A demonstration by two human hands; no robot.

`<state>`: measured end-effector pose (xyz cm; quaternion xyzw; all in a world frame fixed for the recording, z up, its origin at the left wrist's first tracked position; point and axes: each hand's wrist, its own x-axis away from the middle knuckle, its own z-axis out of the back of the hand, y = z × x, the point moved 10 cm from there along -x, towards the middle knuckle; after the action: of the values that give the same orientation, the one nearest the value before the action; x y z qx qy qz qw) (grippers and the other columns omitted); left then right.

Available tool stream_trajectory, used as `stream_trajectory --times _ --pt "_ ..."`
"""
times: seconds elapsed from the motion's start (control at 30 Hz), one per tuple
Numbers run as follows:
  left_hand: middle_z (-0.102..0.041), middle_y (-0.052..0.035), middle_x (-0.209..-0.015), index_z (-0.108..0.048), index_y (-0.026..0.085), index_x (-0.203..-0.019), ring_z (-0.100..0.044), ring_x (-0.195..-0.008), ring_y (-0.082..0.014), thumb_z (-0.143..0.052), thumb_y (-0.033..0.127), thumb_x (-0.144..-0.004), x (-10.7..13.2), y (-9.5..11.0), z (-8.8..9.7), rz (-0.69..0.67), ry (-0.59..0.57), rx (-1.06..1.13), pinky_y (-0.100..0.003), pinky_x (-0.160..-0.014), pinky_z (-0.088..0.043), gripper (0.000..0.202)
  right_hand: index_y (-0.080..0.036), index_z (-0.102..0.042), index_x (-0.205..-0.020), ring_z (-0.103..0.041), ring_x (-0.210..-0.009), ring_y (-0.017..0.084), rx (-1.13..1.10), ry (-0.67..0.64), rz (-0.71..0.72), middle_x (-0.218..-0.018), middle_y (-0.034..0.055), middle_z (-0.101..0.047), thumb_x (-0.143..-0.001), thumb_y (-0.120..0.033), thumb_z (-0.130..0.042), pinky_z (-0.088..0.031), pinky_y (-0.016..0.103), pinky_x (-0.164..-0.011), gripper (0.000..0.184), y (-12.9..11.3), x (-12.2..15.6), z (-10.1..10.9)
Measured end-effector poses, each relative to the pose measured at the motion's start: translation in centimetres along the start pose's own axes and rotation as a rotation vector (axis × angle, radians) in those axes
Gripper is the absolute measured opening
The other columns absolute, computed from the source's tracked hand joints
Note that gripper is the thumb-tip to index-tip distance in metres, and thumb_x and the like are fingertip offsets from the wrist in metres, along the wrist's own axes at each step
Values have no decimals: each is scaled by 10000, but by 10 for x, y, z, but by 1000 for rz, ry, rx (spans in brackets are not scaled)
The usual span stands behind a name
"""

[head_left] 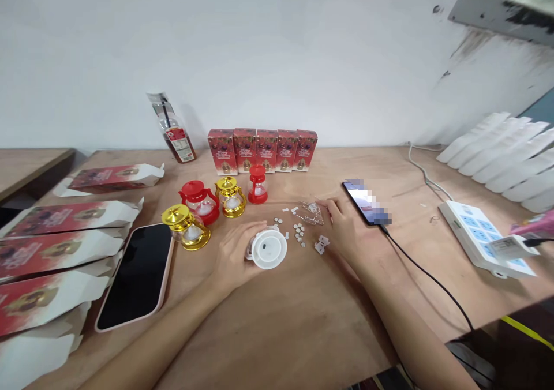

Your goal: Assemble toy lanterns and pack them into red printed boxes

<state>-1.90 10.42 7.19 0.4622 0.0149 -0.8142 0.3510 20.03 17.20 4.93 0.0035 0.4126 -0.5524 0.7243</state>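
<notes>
My left hand (pixel 236 257) is wrapped round a white toy lantern (pixel 269 248) lying on its side, its round base facing me. My right hand (pixel 341 228) rests on the wooden table (pixel 303 321) with fingers curled, reaching into a scatter of small button batteries (pixel 298 231) and white tabs (pixel 321 244) next to a clear plastic bag (pixel 312 212). What its fingertips pinch is too small to make out. Two gold lanterns (pixel 187 227) (pixel 231 196) and two red lanterns (pixel 199 201) (pixel 257 184) stand just behind.
A row of red boxes (pixel 262 149) lines the wall. Flattened red and white cartons (pixel 52 246) pile at left beside a pink-cased phone (pixel 136 274). A second phone (pixel 366 201) charges by cable from a white power strip (pixel 485 237). White foam pieces (pixel 502 153) sit far right.
</notes>
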Motion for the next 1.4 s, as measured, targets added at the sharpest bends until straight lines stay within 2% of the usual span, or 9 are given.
stream_trajectory --times 0.2,0.33,0.5,0.6,0.8,0.97,1.13,1.27,1.4 --pt "-668 -125 -1069 -498 183 -1162 -645 -984 -260 -694 364 -728 2 -1 -2 -10 -3 10 -396 -816 -535 510 -208 -626 -1012 -608 -707 153 -71 32 -247 -892 54 -615 -920 -337 -369 -487 288 -668 303 25 2 5" --pt "-669 -121 -1062 -493 195 -1161 -646 -977 -258 -696 369 -726 1 -1 -2 -6 -3 3 -394 -809 -535 510 -198 -554 -1090 -566 -485 91 -429 84 -559 -822 0 -558 -895 -379 -409 -492 243 -463 303 54 10 1" --pt "-674 -119 -1046 -493 193 -1165 -650 -961 -254 -684 366 -738 0 1 0 -17 3 -8 -385 -796 -534 498 -173 -541 -895 -542 -445 46 -1052 252 -1035 -674 -51 -514 -800 -83 -505 -457 124 -371 136 90 31 -20" --pt "-675 -117 -1039 -495 194 -1165 -651 -955 -257 -680 368 -740 -1 1 0 -22 5 -9 -390 -792 -534 495 -162 -523 -795 -539 -471 28 -1193 284 -1146 -637 -42 -530 -764 21 -478 -486 83 -423 191 99 34 -27" --pt "-676 -121 -1034 -496 187 -1154 -650 -952 -257 -692 361 -734 -1 2 0 -25 3 -3 -396 -788 -536 495 -176 -494 -819 -640 -684 52 -1293 371 -1115 -764 -3 -589 -771 12 -486 -576 134 -687 194 101 28 -22" --pt "-675 -109 -1044 -502 198 -1162 -648 -965 -255 -696 352 -725 -1 1 0 -17 14 -3 -399 -800 -537 502 -177 -495 -1027 -644 -995 147 -1265 330 -970 -985 61 -624 -710 -59 -577 -512 303 -947 348 88 18 -18" --pt "-674 -102 -1067 -497 214 -1175 -651 -964 -252 -686 347 -729 0 -2 0 11 10 -1 -391 -806 -537 502 -268 -432 -1293 -300 -1373 222 -805 -9 -641 -1454 75 -345 -676 -205 -665 -269 450 -1121 662 62 6 -20" --pt "-667 -107 -1087 -479 219 -1186 -648 -980 -256 -671 329 -734 0 -3 -1 36 -2 4 -392 -816 -535 503 -267 -471 -1307 -5 -1432 296 -311 -246 -383 -1538 90 -139 -675 -370 -710 -128 553 -1123 684 38 3 -22" --pt "-671 -106 -1073 -483 219 -1169 -648 -979 -259 -683 327 -723 -1 -3 0 38 2 0 -396 -816 -535 502 -256 -525 -1257 125 -1398 389 -49 -404 -308 -1540 135 -76 -631 -479 -740 -109 672 -1048 699 31 9 -30"
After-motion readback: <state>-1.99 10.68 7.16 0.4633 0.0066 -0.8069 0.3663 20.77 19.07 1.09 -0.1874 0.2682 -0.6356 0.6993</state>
